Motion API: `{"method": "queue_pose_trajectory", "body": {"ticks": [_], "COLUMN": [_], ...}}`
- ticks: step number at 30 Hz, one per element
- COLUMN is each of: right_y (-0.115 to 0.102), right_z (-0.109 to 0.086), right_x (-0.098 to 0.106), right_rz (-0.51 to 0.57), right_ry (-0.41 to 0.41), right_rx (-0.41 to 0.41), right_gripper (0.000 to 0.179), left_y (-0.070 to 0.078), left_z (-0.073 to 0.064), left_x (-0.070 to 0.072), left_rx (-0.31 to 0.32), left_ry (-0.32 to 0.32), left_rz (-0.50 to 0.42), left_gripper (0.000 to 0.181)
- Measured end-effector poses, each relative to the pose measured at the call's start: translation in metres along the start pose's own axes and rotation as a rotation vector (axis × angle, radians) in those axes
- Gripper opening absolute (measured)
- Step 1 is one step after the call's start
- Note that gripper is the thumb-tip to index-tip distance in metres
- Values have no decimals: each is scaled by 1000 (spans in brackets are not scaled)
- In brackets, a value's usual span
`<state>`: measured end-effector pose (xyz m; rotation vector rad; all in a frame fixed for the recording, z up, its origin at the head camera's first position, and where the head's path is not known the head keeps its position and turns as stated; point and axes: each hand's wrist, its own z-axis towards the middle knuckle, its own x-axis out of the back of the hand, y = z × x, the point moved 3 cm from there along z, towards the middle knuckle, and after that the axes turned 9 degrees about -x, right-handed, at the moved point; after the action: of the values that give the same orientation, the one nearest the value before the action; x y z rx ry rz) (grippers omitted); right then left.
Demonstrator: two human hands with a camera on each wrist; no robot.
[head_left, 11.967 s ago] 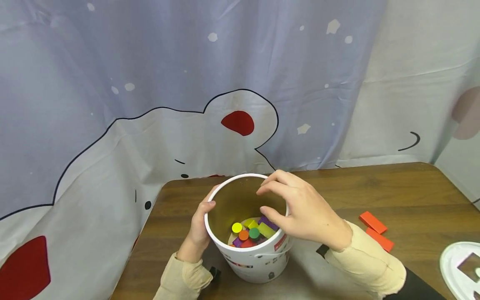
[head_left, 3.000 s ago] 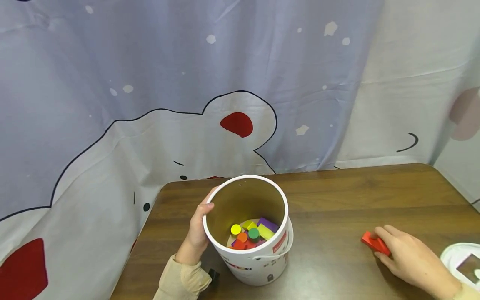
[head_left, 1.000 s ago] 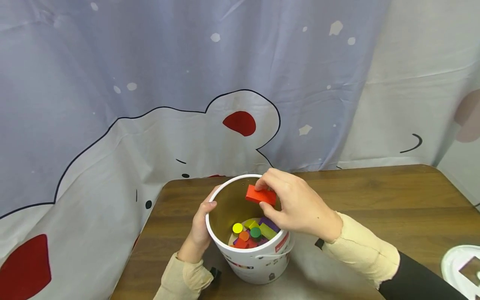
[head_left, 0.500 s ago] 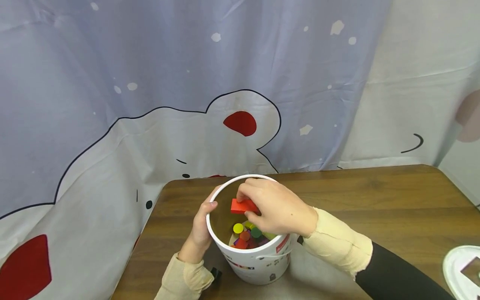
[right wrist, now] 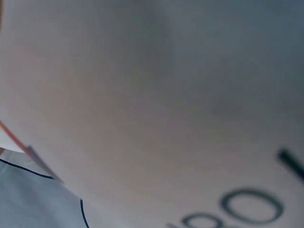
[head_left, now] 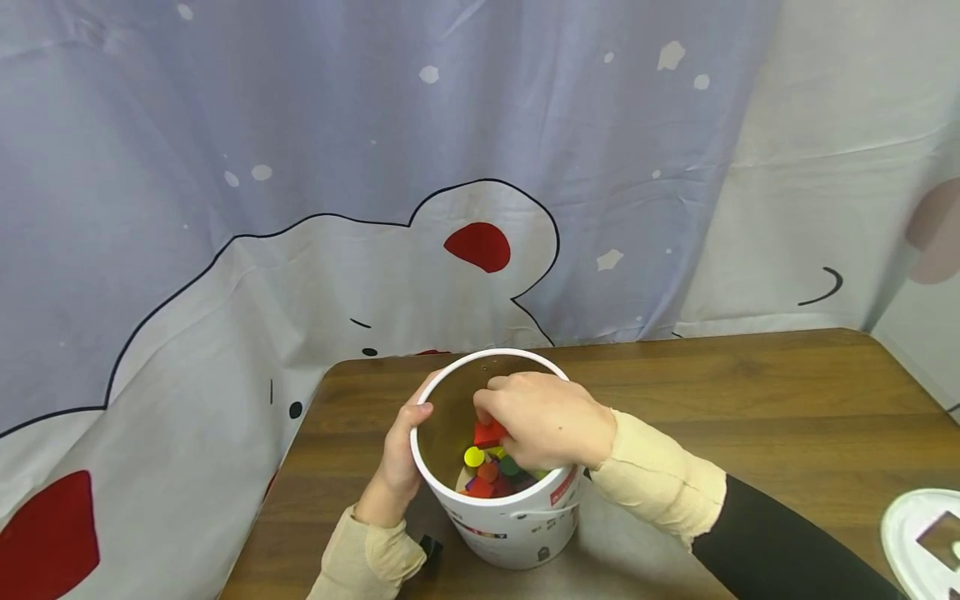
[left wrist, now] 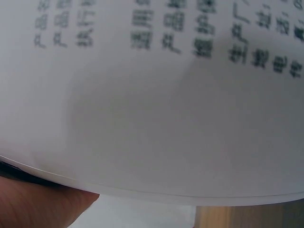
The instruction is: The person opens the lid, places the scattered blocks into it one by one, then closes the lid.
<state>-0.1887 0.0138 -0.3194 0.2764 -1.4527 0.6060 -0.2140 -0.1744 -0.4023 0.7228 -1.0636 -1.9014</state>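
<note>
A white bucket [head_left: 487, 533] with printed sides stands on the table. My left hand [head_left: 401, 454] grips its left side, with the thumb over the rim. My right hand [head_left: 543, 417] reaches down inside the bucket and holds a red block [head_left: 487, 434], partly hidden by the fingers. Below it lie a yellow cylinder [head_left: 474, 457], an orange cylinder [head_left: 488, 472], a green cylinder [head_left: 509, 465] and other coloured blocks, some covered by the hand. In the left wrist view the bucket's wall [left wrist: 142, 123] fills most of the picture. Blurred white bucket wall [right wrist: 118, 109] takes up the right wrist view.
A white lid [head_left: 900, 533] with cut-out shapes lies at the right edge of the wooden table [head_left: 720, 400]. Behind the table hangs a printed curtain [head_left: 337, 125]. The bucket's handle [head_left: 543, 511] hangs down at its front.
Two red blocks lay on the table at right earlier; both are gone from there. My right hand brought one over the bucket and has lowered it inside. The left hand keeps its grip.
</note>
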Motion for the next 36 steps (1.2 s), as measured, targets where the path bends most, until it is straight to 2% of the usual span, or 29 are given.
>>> {"method": "queue_pose_trajectory", "body": {"ticks": [6,11,14,18,24,29,36], "right_y": [-1,-2,-2,-2,-2,-1,4], "right_z": [0,-2,-2,-2,-4,-5,-12], "right_x": [-2,-3,-4,-4,-2,2,9], "right_rz": [-61,-149,-154,-138,-99,2,167], "right_ry": [-28,-17,-11,22,70,93,247], "right_rx": [-7,22,22,33,39,2,61], "right_gripper": [17,53,61,57,48,41,31], "left_y": [-2,0,2,4,5,5,4], "left_z": [-1,-1,-1,0,0,-1,0], "left_x": [1,0,-1,-2,-3,-3,-3], "left_rx": [-14,1,32,61,58,58,73], "left_ry": [-8,-9,9,32,33,31,27], "left_rz": [-4,20,31,31,14,11,29], "left_gripper": [56,56,57,57,55,55,57]}}
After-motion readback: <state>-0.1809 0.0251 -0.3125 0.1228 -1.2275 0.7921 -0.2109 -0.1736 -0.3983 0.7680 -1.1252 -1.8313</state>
